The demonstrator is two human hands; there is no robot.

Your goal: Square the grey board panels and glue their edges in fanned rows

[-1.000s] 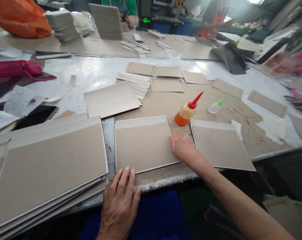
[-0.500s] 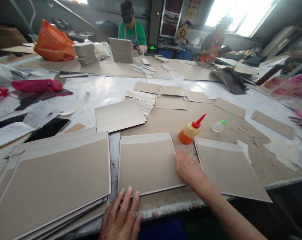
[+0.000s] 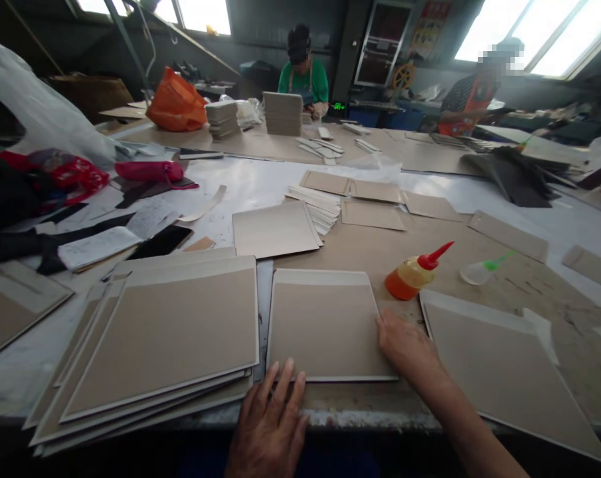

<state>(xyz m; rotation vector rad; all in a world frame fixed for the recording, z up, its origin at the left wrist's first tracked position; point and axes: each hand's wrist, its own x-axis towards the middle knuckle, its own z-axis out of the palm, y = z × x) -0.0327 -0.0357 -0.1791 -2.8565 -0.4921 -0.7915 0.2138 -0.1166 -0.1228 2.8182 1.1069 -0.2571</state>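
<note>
Lying at the left of the bench (image 3: pixel 238 174), a pile of large boards (image 3: pixel 171 325) sits unevenly stacked. Next, the left hand (image 3: pixel 270 425) holds nothing, its fingers straight and slightly parted, tips at the near edge of the middle board (image 3: pixel 325 328). That board lies flat between the pile and the right hand (image 3: pixel 410 342). A red-tipped bottle (image 3: pixel 404 279) of orange liquid is just beyond the right hand, whose fingers curl at the board's right edge; whether they pinch it, I cannot tell. Farther right are a small green-tipped bottle (image 3: pixel 475 273) and, nearer, another board (image 3: pixel 504 362).
</note>
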